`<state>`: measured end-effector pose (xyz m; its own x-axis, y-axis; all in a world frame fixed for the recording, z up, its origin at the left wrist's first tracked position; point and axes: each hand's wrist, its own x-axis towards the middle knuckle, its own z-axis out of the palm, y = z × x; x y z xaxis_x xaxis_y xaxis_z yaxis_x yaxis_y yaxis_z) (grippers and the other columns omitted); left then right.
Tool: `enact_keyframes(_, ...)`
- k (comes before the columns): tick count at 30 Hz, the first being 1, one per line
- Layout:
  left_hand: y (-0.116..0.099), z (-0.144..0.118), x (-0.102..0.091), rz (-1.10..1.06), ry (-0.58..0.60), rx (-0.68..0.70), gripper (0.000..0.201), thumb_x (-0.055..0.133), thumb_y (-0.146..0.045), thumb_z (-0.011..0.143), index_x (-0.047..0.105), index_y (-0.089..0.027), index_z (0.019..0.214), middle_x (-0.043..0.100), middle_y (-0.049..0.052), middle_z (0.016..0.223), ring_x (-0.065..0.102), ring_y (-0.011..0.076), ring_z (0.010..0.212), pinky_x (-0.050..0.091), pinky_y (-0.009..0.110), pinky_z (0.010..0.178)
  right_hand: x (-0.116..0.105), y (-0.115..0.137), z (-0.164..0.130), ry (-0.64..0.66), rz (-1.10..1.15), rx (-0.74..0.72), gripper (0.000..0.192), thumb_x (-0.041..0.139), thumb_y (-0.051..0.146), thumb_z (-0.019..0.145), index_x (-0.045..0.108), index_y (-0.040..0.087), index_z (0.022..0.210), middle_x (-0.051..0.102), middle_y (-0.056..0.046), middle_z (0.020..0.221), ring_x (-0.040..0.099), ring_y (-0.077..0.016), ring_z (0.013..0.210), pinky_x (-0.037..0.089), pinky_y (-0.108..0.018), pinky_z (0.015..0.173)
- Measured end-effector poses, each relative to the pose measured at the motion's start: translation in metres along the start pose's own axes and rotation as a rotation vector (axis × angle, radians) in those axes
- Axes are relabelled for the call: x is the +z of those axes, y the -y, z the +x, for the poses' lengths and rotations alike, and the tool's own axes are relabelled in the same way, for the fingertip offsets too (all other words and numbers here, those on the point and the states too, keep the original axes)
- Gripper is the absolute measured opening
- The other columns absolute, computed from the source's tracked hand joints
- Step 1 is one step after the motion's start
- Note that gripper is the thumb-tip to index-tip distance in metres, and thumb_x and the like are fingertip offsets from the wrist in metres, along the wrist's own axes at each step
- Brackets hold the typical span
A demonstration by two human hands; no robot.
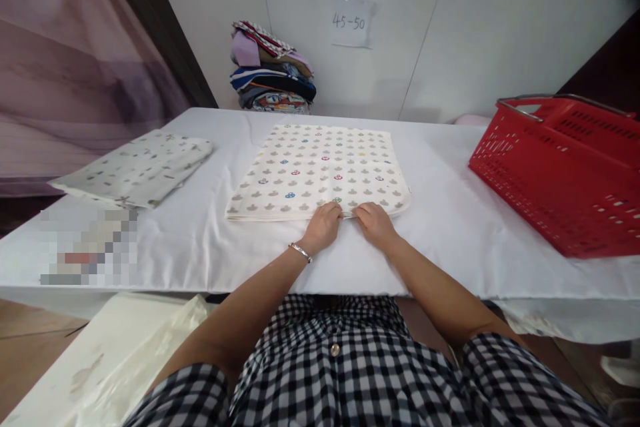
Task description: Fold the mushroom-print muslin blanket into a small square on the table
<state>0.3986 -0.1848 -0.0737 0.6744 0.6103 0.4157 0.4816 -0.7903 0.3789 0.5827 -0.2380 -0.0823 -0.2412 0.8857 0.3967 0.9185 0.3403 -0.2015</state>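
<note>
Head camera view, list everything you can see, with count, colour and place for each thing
Patterned cloth: one, cream with small coloured motifs, flat at table centre.
Folded cloth: one, pale grey-green with specks, table's left end.
Basket: one, red plastic with metal handles, table's right end.
Cloth stack: one pile, mixed colours, against the back wall.
Paper notes: two, white, on the wall.
Table: one, white cover.
Bracelet: one, silver, left wrist.
Left hand: gripping the patterned cloth's near edge.
Right hand: gripping the same edge.
</note>
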Motion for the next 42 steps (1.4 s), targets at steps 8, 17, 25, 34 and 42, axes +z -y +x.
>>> enact_keyframes(8, -0.001, -0.001, 0.001, 0.220, 0.041, -0.009, 0.015, 0.051, -0.021, 0.086, 0.055, -0.019, 0.101, 0.061, 0.007, 0.100, 0.054, 0.0223, 0.096, 0.040, 0.036, 0.081, 0.003, -0.002, -0.003, -0.040, -0.057, -0.004, 0.026, 0.041, 0.011, 0.088, 0.062, 0.016, 0.102, 0.060, -0.009, 0.095, 0.050, -0.0207, 0.085, 0.039, -0.033, 0.077)
enact_keyframes(17, 0.002, 0.004, 0.004, 0.380, 0.086, 0.059, 0.019, 0.042, -0.012, 0.088, 0.059, -0.018, 0.086, 0.061, 0.008, 0.090, 0.053, 0.0229, 0.087, 0.040, 0.036, 0.074, -0.006, 0.002, -0.009, -0.052, 0.023, -0.010, 0.023, 0.046, 0.013, 0.087, 0.061, 0.017, 0.104, 0.063, -0.008, 0.096, 0.053, -0.0193, 0.089, 0.041, -0.033, 0.079)
enact_keyframes(25, 0.003, 0.003, 0.004, 0.256, 0.042, 0.041, 0.022, 0.041, -0.011, 0.086, 0.061, -0.020, 0.083, 0.062, 0.011, 0.091, 0.054, 0.0258, 0.086, 0.041, 0.040, 0.074, -0.048, -0.059, -0.050, -0.437, 0.133, 0.435, 0.025, 0.045, 0.026, 0.085, 0.063, 0.021, 0.100, 0.064, -0.008, 0.101, 0.057, -0.0207, 0.095, 0.047, -0.037, 0.082)
enact_keyframes(34, 0.002, 0.003, 0.002, 0.307, 0.070, 0.042, 0.021, 0.042, -0.010, 0.085, 0.061, -0.018, 0.084, 0.062, 0.011, 0.092, 0.054, 0.0263, 0.087, 0.041, 0.039, 0.074, -0.049, -0.084, -0.065, -0.217, 0.299, 0.617, 0.035, 0.048, 0.028, 0.080, 0.065, 0.022, 0.109, 0.069, -0.002, 0.088, 0.062, -0.0167, 0.077, 0.048, -0.032, 0.075)
enact_keyframes(42, 0.001, 0.003, 0.002, 0.281, 0.063, 0.022, 0.020, 0.041, -0.011, 0.086, 0.060, -0.019, 0.085, 0.063, 0.010, 0.092, 0.054, 0.0259, 0.087, 0.041, 0.039, 0.075, -0.059, -0.080, -0.051, -0.154, 0.202, 0.537, 0.025, 0.049, 0.023, 0.083, 0.070, 0.024, 0.096, 0.070, -0.002, 0.102, 0.062, -0.0190, 0.096, 0.046, -0.034, 0.088)
